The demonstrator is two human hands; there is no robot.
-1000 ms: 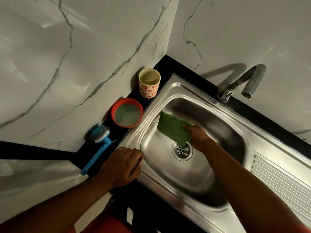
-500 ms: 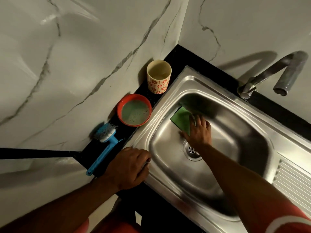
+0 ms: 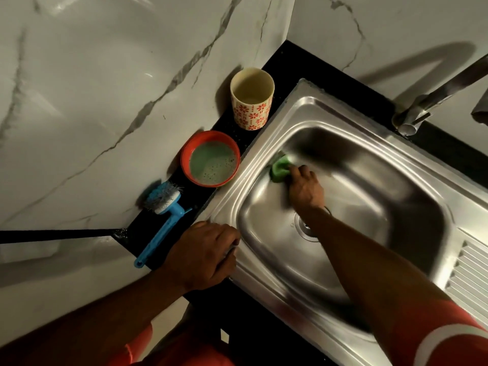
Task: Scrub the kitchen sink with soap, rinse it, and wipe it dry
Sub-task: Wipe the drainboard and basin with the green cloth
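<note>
Scrubbing | right hand [image 3: 305, 188] pinches sponge [image 3: 279, 169] against sink [image 3: 343, 120] wall, for pressure | left hand [image 3: 206, 254] curled on rim [image 3: 253, 282], likely bracing; grip unclear

No text, label, brand, number or sign can be read. The only printed marking is a red flower-and-dash pattern on the cup [image 3: 252, 107], which stands on the desk [image 3: 280, 59] beyond the left hand [image 3: 203, 256]. This pattern is ornament, not lettering.
</note>
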